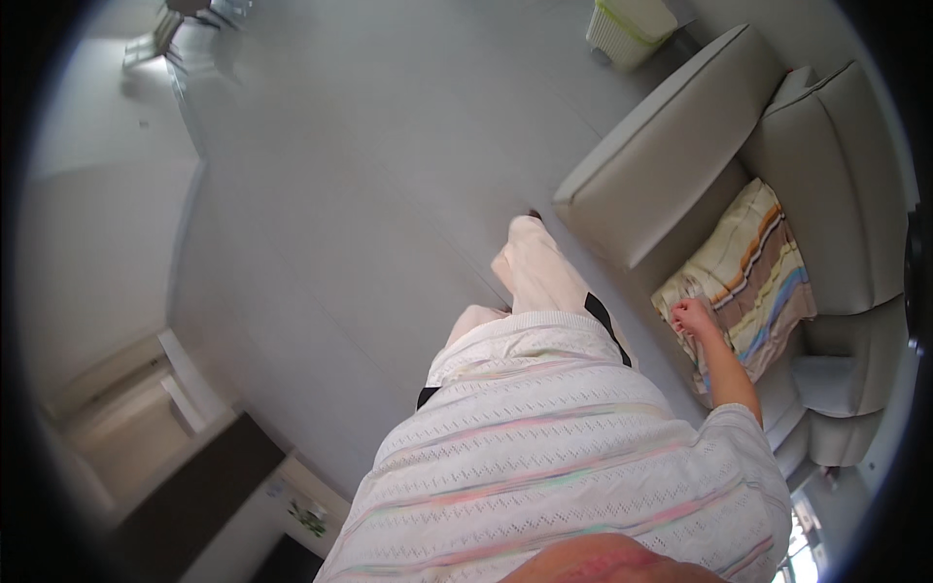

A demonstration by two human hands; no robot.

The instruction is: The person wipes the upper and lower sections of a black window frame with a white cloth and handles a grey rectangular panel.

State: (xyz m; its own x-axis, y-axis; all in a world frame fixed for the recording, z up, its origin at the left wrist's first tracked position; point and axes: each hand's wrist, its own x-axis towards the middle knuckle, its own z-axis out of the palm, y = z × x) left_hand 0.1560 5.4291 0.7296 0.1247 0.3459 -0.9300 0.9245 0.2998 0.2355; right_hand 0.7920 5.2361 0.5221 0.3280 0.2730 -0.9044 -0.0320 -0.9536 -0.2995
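Observation:
My right hand point(689, 318) is at the right, with its fingers curled. It appears over the near edge of a striped cloth point(758, 270) that lies rumpled on the seat of a grey sofa point(656, 153). A small pale patch shows beside the fingers, too unclear to tell whether it is something held or part of the cloth. My left hand is out of view. Before me stretches a smooth grey floor point(350, 167), and one of my legs in light trousers is extended forward near the sofa's arm.
A white plastic bin with a green rim point(633, 33) stands beyond the sofa. At the far left is a chair point(154, 45). A dark panel point(211, 488) and a small green plant point(307, 519) are at the lower left, near an opening in the wall.

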